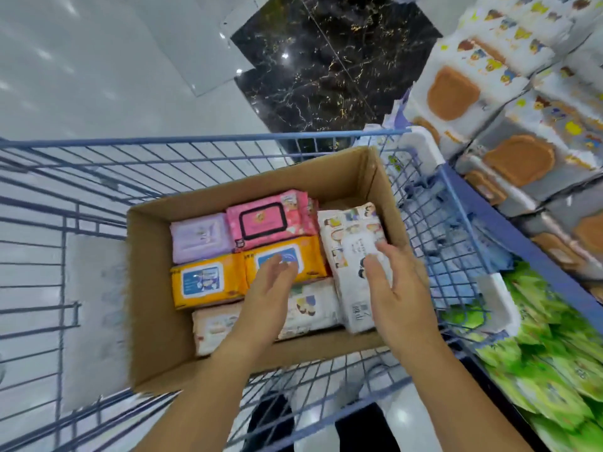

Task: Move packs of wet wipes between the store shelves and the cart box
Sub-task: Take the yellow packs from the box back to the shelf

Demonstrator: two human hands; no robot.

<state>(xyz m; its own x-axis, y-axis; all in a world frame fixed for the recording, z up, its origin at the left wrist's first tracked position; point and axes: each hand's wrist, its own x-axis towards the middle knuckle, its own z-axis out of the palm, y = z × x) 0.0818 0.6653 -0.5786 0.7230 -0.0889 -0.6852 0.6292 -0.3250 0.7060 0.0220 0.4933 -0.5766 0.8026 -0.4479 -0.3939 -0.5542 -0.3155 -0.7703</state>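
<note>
A cardboard box [153, 288] sits in a blue wire cart [202, 138]. Inside lie a purple pack [200, 238], a pink pack [270, 220], two orange packs [204, 283] and white cartoon-printed packs [313, 308]. My right hand [396, 282] rests on a tall white cartoon pack [350, 246] standing on edge at the box's right side, fingers wrapped over its right face. My left hand [272, 288] hovers over the right orange pack [306, 259], fingers spread, holding nothing.
Store shelves on the right hold white packs with brown lids [518, 158] above and green packs [554, 370] below. A blue shelf edge [509, 230] runs beside the cart. Pale floor tiles and a black marble tile [326, 60] lie beyond the cart.
</note>
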